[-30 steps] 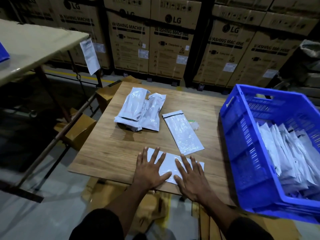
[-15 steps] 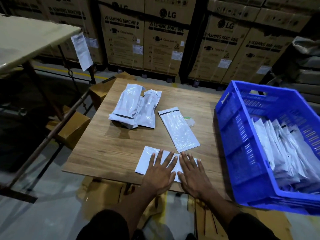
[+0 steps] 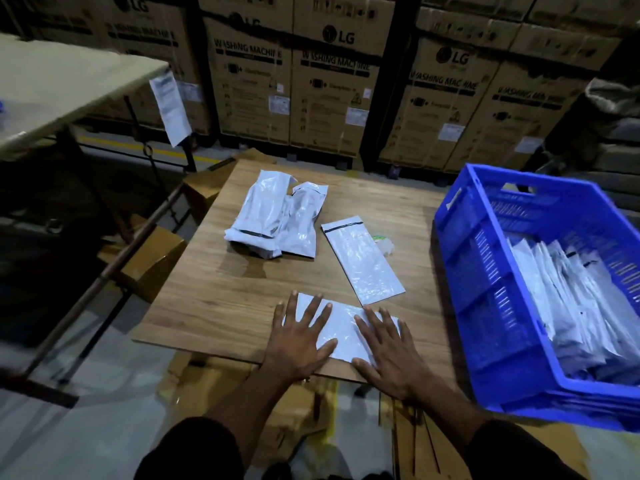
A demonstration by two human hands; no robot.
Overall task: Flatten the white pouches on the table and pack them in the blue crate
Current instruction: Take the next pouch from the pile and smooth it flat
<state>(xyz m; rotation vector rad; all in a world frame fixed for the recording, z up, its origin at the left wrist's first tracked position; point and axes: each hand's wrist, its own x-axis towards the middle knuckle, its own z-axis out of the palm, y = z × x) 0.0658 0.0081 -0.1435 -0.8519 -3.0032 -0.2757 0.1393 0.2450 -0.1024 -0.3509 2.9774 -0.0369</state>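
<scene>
Left hand [image 3: 298, 341] and right hand [image 3: 389, 355]: we see both flat, fingers spread, pressing the near white pouch [image 3: 341, 329] on the wooden table [image 3: 214, 306], grasping nothing.

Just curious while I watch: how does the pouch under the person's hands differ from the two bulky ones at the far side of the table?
The pouch under the hands lies flat at the near edge, pressed by the left hand and right hand. The two bulky pouches are puffed up, overlap, and nobody touches them. It lies crosswise; they point away. All are white, glossy and rest on the wooden table.
</scene>
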